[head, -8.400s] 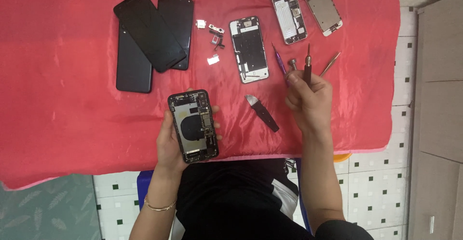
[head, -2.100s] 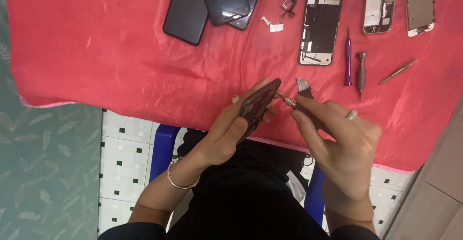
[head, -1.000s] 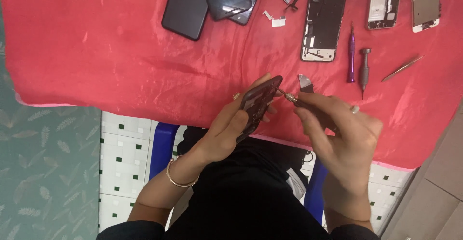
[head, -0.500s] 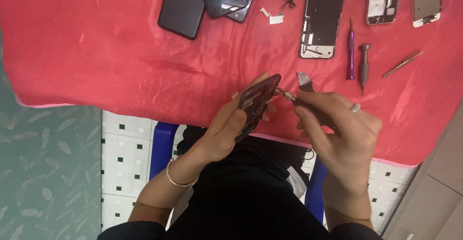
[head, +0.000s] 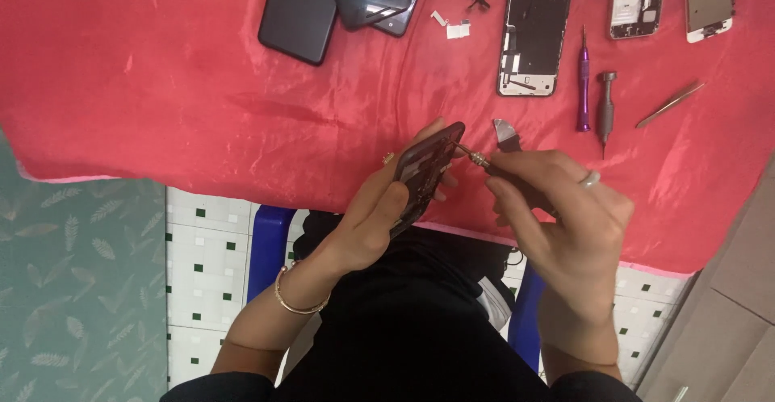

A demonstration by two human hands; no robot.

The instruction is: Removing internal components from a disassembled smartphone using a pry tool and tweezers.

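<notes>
— See that? The left hand [head: 379, 216] has its grip wrapped round the opened phone [head: 424, 172], thumb over one edge and fingers curled behind. It's lifted clear of the red cloth [head: 161, 87], just above the near edge of the counter.

— And the right hand [head: 565, 224]?

— Pinched tight on a small screwdriver [head: 484, 162], the tip meeting the phone's upper end.

— Which way is the phone lying?

— Tilted up on its side, so we mostly see an edge. Its long axis runs on a slant, the top end up and away toward the cloth, the bottom end down toward the person's lap.

— Looks risky to me.

— I'd say so. It's over the lap and the tiled floor [head: 210, 240], not the cloth, so a loosened screw could drop and be lost. The driver comes in at a slant too; if it slips, I reckon it could score the parts inside.

— Plenty lying about up there.

— A bare phone frame [head: 533, 31], dark screen panels [head: 307, 14], a purple screwdriver [head: 583, 79], a grey driver [head: 605, 103] just beside it, tweezers [head: 670, 105].
</notes>
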